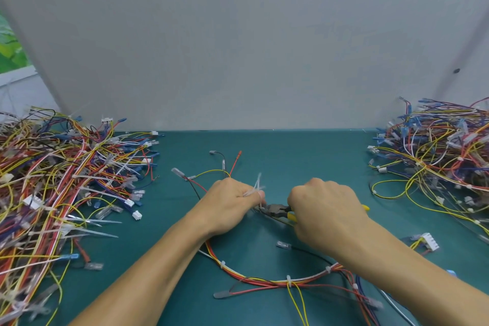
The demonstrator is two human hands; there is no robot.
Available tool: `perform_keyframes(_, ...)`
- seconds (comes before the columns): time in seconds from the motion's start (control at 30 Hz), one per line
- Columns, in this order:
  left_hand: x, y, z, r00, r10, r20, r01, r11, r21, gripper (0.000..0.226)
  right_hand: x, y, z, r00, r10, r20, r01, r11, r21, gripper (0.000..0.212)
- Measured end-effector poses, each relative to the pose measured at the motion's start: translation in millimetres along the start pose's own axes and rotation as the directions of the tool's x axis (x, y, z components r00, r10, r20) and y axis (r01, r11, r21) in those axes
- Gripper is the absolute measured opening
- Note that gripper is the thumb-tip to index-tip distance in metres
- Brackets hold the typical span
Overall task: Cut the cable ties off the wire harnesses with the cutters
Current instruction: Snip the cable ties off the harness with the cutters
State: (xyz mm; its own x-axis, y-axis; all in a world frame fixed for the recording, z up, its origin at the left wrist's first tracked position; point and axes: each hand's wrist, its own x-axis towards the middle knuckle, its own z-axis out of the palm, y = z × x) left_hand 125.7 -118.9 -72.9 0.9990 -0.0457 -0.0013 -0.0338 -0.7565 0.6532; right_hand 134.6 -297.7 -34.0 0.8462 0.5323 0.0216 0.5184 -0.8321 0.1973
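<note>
A wire harness [267, 282] of red, yellow, white and black wires curves across the green mat in front of me, bound by small white cable ties [288, 280]. My left hand [230, 201] grips the harness near its upper end, with several loose white tie tails [257, 185] sticking up from its fingers. My right hand [324, 209] grips the yellow-handled cutters [276, 211]. The dark jaws point left and meet the harness just below my left fingertips. Whether a tie sits between the jaws is hidden.
A large heap of harnesses with long white ties [60, 188] fills the left side of the mat. Another heap of harnesses [439, 156] lies at the right. A white connector [430, 241] sits by my right forearm. A grey wall [238, 47] closes off the back.
</note>
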Motion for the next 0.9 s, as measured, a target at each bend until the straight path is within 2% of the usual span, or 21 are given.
perform_keyframes(0.07,0,0,0,1.0,0.0,-0.006,0.0,1.0,-0.006,0.041,0,-1,0,1.0,-0.014,0.0,0.014,1.0,-0.007,0.026)
perform_keyframes(0.17,1,-1,1,1.0,0.002,-0.011,-0.003,1.0,-0.011,0.041,1,-1,2,1.0,-0.019,0.016,0.019,1.0,-0.017,0.029)
perform_keyframes(0.27,2,0,1,1.0,0.014,-0.003,-0.014,1.0,0.014,0.03,3,1,5,0.999,-0.022,0.031,0.022,1.0,0.003,0.031)
perform_keyframes(0.33,2,-2,2,1.0,0.018,0.0,-0.018,0.999,0.03,0.025,3,3,7,0.999,-0.028,0.026,0.027,1.0,0.016,0.024)
perform_keyframes(0.47,2,-3,1,0.999,0.018,-0.05,-0.019,1.0,-0.014,0.039,3,5,12,1.0,-0.016,0.011,0.015,0.999,0.043,0.012)
perform_keyframes(0.57,-1,2,-6,0.993,0.044,-0.105,-0.046,0.999,-0.016,0.035,1,13,12,0.998,0.051,-0.026,-0.048,0.994,0.102,0.003)
perform_keyframes(0.7,-24,25,-29,0.973,0.156,-0.169,-0.143,0.986,0.085,0.031,-10,35,8,0.987,0.132,-0.094,-0.101,0.955,0.28,0.011)
perform_keyframes(0.8,-61,47,-36,0.961,0.258,-0.096,-0.24,0.956,0.167,0.031,-30,49,0,0.983,0.162,-0.084,-0.117,0.914,0.387,0.022)
perform_keyframes(0.9,-107,61,-29,0.965,0.252,0.072,-0.262,0.933,0.246,0.031,-55,58,-5,0.981,0.18,-0.078,-0.127,0.886,0.446,0.017)
